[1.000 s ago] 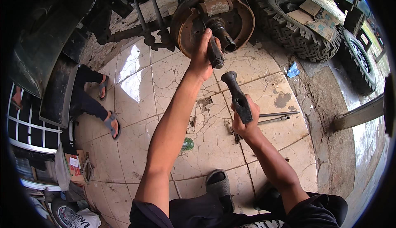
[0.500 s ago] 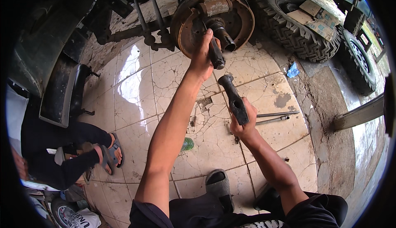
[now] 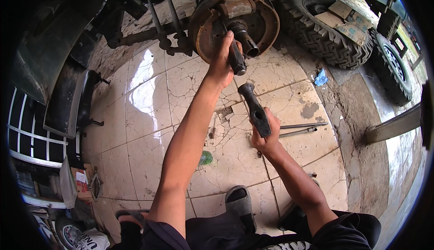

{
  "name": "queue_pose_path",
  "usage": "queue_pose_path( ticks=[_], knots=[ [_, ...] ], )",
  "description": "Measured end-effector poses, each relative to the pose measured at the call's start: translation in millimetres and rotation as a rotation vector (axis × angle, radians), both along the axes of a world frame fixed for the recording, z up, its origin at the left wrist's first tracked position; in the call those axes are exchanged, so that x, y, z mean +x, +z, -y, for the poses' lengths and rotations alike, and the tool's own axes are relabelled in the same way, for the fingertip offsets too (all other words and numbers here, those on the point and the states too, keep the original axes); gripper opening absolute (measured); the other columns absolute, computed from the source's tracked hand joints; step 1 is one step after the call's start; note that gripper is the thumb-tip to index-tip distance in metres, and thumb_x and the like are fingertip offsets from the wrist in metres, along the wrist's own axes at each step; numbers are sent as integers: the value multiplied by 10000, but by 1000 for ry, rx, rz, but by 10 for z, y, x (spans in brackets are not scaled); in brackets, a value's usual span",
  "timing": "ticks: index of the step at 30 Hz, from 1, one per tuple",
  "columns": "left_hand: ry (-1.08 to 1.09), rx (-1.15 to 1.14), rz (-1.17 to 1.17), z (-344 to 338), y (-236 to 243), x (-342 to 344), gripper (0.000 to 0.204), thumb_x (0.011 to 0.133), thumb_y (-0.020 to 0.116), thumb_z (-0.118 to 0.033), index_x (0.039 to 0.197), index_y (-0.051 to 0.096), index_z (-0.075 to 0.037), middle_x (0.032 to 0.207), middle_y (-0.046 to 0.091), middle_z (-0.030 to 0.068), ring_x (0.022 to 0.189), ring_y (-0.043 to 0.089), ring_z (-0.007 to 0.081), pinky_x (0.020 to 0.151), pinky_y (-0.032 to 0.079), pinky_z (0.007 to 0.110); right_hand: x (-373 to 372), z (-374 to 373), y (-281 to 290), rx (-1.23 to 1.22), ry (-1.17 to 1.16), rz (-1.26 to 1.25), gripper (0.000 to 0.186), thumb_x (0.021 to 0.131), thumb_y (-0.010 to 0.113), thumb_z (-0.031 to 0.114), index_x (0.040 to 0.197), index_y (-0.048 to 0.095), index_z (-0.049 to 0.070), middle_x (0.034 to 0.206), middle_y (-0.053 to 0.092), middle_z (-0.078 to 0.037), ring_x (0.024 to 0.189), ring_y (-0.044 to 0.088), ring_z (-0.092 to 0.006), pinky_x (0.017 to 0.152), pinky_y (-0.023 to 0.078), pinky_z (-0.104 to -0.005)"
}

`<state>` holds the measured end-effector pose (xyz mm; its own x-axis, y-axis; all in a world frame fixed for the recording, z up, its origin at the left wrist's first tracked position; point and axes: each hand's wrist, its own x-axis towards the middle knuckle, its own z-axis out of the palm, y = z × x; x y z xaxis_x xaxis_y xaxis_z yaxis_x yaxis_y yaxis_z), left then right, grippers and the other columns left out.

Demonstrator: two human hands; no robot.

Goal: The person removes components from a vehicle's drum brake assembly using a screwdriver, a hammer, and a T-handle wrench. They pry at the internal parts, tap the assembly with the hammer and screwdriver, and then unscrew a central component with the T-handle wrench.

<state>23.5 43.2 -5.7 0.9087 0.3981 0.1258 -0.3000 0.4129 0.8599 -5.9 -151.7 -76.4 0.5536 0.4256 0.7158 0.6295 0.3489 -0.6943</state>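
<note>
My left hand is stretched forward, its fingers closed round a thick, dark metal bar with a blunt, worn end. The bar's far part is hidden by my hand. Right beside it is the rusty round backing plate, with a hollow axle tube sticking out of its middle. Nearer to me, my right hand grips a hammer, whose dark head points up toward the bar. Between the hammer's face and the bar's end there is a gap.
Two steel rods and a green bottle lie on cracked tiles. A large tyre carrying cardboard lies at the right, near a blue scrap. Another person's foot is at the lower left, beside me.
The other person has moved from the left toward the lower edge, uncovering a metal rack and a box. My hands, the bar and the hammer have barely shifted.
</note>
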Motion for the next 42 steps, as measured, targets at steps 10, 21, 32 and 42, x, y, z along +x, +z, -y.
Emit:
queue_pose_path(
  ticks=[10, 21, 32, 42],
  knots=[
    [-46, -83, 9, 41, 92, 11, 414, 930, 476, -486, 698, 520, -147, 558, 379, -57, 403, 326, 59, 410, 237, 223, 99, -22, 153, 22, -35, 79, 184, 844, 506, 149, 758, 501, -13, 604, 479, -87, 479, 509, -198, 456, 380, -275],
    [-98, -215, -14, 28, 130, -6, 412, 920, 488, -484, 711, 499, -130, 586, 386, -44, 396, 315, 66, 398, 236, 227, 27, -128, 213, -176, 74, -196, 225, 898, 512, 219, 877, 539, -4, 624, 513, -110, 509, 531, -251, 499, 423, -316],
    [-88, -221, 3, 10, 152, -11, 415, 917, 488, -487, 721, 500, -121, 573, 386, -35, 384, 311, 71, 394, 230, 235, 113, -186, 229, -45, -12, 26, 236, 894, 510, 238, 859, 525, 5, 595, 493, -114, 475, 501, -262, 462, 395, -324],
    [-37, -222, -4, 13, 170, 33, 406, 910, 508, -485, 727, 507, -122, 578, 391, -32, 381, 318, 75, 394, 244, 231, 137, -165, 193, 63, -19, 153, 207, 882, 522, 209, 853, 522, 4, 602, 511, -107, 495, 532, -271, 489, 426, -330]
  ],
)
